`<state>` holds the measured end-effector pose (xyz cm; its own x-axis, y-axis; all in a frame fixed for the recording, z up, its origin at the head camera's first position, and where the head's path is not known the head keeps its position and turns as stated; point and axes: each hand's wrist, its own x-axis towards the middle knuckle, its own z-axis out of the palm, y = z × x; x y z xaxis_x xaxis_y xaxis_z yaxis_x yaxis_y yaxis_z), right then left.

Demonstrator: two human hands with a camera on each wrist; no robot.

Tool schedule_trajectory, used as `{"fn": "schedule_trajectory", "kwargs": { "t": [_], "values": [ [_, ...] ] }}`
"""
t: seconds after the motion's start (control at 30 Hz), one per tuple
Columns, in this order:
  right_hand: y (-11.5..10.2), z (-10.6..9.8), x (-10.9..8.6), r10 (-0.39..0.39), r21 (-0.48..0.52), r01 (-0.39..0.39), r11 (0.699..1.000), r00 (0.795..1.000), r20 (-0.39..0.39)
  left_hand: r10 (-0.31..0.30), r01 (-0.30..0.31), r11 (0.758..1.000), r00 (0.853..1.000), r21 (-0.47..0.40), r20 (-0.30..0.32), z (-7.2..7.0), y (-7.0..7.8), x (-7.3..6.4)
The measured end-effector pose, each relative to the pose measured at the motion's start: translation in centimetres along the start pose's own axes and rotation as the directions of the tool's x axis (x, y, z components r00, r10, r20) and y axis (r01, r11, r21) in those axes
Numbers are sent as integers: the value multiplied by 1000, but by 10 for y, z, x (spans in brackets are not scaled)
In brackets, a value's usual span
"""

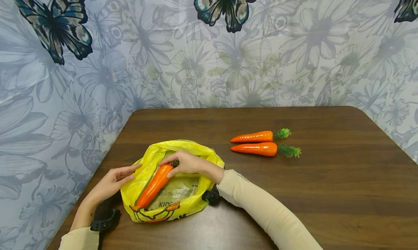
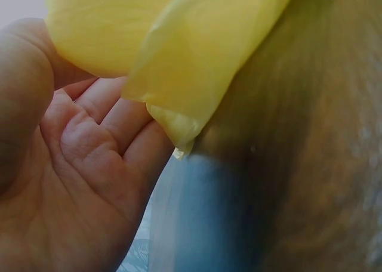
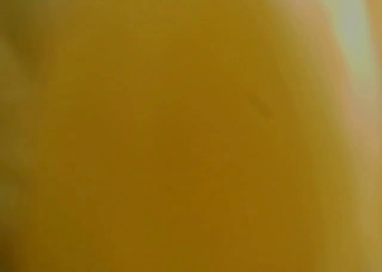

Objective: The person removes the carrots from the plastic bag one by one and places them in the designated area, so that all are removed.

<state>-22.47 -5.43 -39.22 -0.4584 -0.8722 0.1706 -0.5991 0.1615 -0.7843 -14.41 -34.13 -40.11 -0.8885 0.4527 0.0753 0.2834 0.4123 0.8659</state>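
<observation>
A yellow plastic bag (image 1: 213, 157) lies on the table with its mouth spread wide. Inside it, an orange carrot (image 1: 153, 188) leans against the left wall, its green top mostly hidden. My right hand (image 1: 186, 163) reaches over the mouth and pinches the carrot near its top end. At the left rim, my left hand (image 1: 112, 183) holds the bag between thumb and fingers. Yellow plastic (image 2: 185, 51) covers the fingertips in the left wrist view. Two more carrots, one farther back (image 1: 253, 136) and one nearer (image 1: 256, 148), lie side by side right of the bag.
The brown wooden table (image 1: 310, 192) ends at a wall with floral covering (image 1: 261, 68) and butterfly pictures. Black wrist straps, one on the left (image 1: 106, 221) and one on the right (image 1: 211, 195), sit at the wrists. Blurred yellow-orange fills the right wrist view.
</observation>
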Motion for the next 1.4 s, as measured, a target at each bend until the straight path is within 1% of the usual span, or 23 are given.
{"fn": "schedule_trajectory", "kwargs": {
  "t": [0.2, 0.33, 0.47, 0.67, 0.73, 0.97, 1.23, 1.27, 1.33, 1.4],
  "values": [
    [-5, -1, -5, 29, -33, -30, 999, 999, -28, 0, 0, 1000, 1000, -16, 7, 2, -1, -2],
    [-10, -4, -8, 66, -43, -69, 997, 996, -64, 8, -8, 1000, 1000, -17, 8, 2, -2, -2],
    [-14, -8, -13, 96, -42, -100, 994, 990, -102, 8, -8, 1000, 1000, 8, 4, 1, -1, -2],
    [-18, -21, -23, 113, -1, -115, 993, 981, -156, 8, -8, 1000, 1000, 23, -5, 0, 2, -1],
    [-19, -26, -27, 128, 8, -128, 992, 976, -178, 11, -11, 1000, 1000, 24, -9, 0, 2, 0],
    [-23, -39, -44, 193, 34, -190, 981, 947, -256, 16, -15, 999, 1000, 37, -18, 0, 2, 0],
    [-29, -49, -60, 219, 96, -199, 975, 924, -313, 20, -19, 999, 1000, 38, -12, 1, 1, 0],
    [-31, -51, -62, 218, 103, -195, 975, 921, -322, 22, -22, 999, 1000, 37, -13, 1, 1, 0],
    [-45, -55, -68, 226, 117, -197, 973, 915, -335, 26, -26, 999, 1000, 31, -13, 1, 1, -1],
    [-48, -57, -73, 234, 140, -196, 971, 907, -351, 40, -39, 999, 999, 22, -11, 0, 0, -2]
  ]
}}
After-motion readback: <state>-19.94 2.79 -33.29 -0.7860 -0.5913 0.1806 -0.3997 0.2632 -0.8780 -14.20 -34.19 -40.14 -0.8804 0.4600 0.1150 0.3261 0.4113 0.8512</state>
